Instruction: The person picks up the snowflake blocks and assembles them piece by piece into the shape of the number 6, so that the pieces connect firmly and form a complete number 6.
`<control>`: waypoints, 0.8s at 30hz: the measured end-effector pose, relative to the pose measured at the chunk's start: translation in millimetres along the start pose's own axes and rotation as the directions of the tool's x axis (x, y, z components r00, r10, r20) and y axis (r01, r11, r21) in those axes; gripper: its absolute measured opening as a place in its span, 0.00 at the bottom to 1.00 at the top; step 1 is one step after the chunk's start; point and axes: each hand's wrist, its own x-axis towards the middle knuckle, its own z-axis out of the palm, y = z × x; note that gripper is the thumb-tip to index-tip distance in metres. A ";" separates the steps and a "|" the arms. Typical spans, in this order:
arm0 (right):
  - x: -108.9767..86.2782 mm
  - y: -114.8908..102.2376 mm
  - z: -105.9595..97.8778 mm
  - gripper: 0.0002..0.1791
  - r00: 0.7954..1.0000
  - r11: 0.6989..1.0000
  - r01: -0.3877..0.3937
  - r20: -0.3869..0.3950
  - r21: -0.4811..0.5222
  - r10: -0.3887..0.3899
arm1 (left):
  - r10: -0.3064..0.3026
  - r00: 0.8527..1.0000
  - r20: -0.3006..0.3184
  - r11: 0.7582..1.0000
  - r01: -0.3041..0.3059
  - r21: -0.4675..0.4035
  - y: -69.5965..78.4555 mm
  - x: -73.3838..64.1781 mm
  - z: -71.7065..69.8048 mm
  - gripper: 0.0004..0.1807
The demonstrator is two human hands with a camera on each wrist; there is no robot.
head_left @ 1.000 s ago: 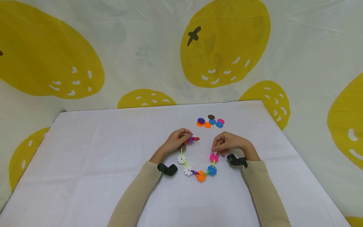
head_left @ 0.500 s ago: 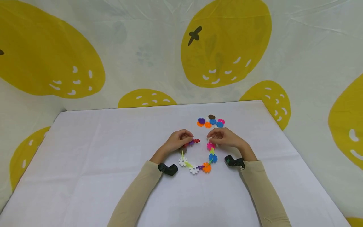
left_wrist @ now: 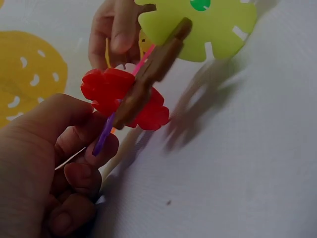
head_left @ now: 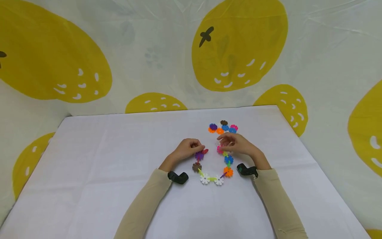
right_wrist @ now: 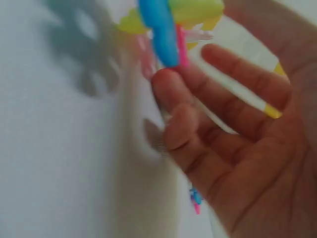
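A chain of interlocking snowflake discs (head_left: 205, 179) curves in a U over the white table, its open side facing away. At its left end my left hand (head_left: 186, 148) pinches the chain beside a purple disc (head_left: 199, 156) and a red disc (head_left: 206, 151). A brown disc (left_wrist: 153, 69) and a yellow-green disc (left_wrist: 218, 29) loom close in the left wrist view. My right hand (head_left: 237, 144) is at the other end, its fingers loosely bent and parted around a pink disc (head_left: 220, 150). A blue disc (right_wrist: 161, 29) shows just past those fingertips in the right wrist view.
A small pile of loose discs (head_left: 220, 131), in orange, purple, blue, brown and pink, lies beyond the right hand. Dark wrist cameras (head_left: 247, 169) sit on both wrists. Behind the table (head_left: 89, 159) hangs a cloth printed with yellow fruit (head_left: 238, 46).
The right hand has moved away from me and left with its chain end, and its fingers have loosened. The left hand has shifted slightly; the chain's lower part has swung right.
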 end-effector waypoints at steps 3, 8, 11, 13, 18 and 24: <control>-1.5 -2.9 -0.6 0.23 0.998 0.998 -0.038 0.050 -0.049 0.040 | 0.006 1.000 0.001 1.000 -0.006 0.012 -0.3 0.2 0.2 0.13; -0.4 -5.1 0.5 0.20 0.995 0.997 0.017 0.101 -0.075 -0.010 | 0.019 1.000 -0.015 1.000 -0.019 0.022 0.3 0.5 0.2 0.12; 2.1 -3.6 3.0 0.19 0.990 0.995 0.075 0.123 -0.062 -0.066 | 0.028 0.999 -0.038 1.000 -0.027 0.015 0.8 0.8 0.3 0.10; 4.0 -1.8 5.9 0.19 0.988 0.995 0.092 0.128 -0.044 -0.086 | 0.042 0.997 -0.058 0.999 -0.041 0.006 0.5 1.0 0.7 0.09; 8.5 0.9 15.3 0.18 0.986 0.992 0.124 0.111 -0.010 -0.122 | 0.063 0.995 -0.077 0.998 -0.063 0.000 -0.3 1.3 3.2 0.14; 10.8 -2.8 21.9 0.18 0.984 0.989 0.150 0.101 -0.002 -0.149 | 0.038 0.999 -0.036 0.998 -0.037 0.047 1.1 -0.1 5.7 0.21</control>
